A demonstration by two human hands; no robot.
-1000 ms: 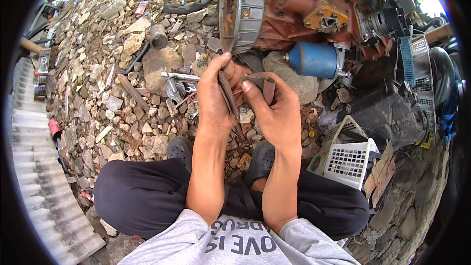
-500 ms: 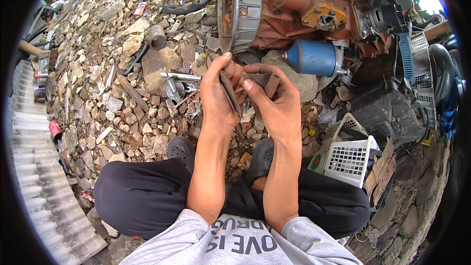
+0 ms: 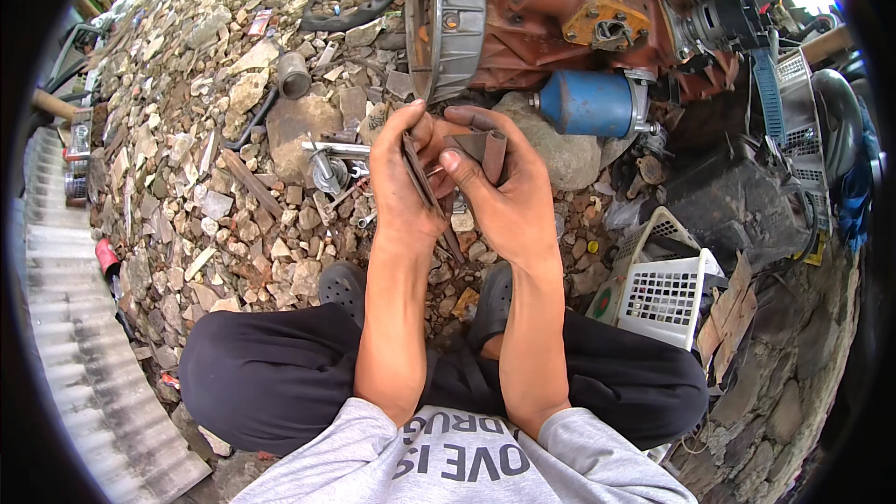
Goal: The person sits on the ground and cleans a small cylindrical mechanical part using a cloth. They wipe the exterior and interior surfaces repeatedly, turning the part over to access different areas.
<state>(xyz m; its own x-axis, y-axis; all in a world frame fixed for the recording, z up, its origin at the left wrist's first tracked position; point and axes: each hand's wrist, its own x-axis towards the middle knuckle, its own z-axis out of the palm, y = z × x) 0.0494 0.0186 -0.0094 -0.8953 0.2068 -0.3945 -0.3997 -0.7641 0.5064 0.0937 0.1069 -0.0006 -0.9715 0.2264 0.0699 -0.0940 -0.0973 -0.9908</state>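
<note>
My left hand [image 3: 399,168] is closed around a flat, dark brown folded strip [image 3: 423,179] lying along its palm. My right hand [image 3: 511,194] pinches a dark sheet [image 3: 474,144] between thumb and fingers; its brown edge curls into a roll, rather like sandpaper. Both hands nearly meet above the stony ground, in front of my knees. Something small and thin shows between the fingertips, too small to name. Whether the strip and the sheet are one piece I cannot tell.
Beyond my hands stands a reddish-brown engine [image 3: 532,56] with a grey round housing [image 3: 464,19] and a blue canister [image 3: 583,103]. Metal tools [image 3: 329,168] lie on the rubble left of my hands. White plastic baskets [image 3: 661,294] stand at right; corrugated sheeting [image 3: 70,317] edges the left.
The right hand has tilted and drawn slightly apart from the left, so more of the sheet's rolled edge shows. The whole view has shifted slightly.
</note>
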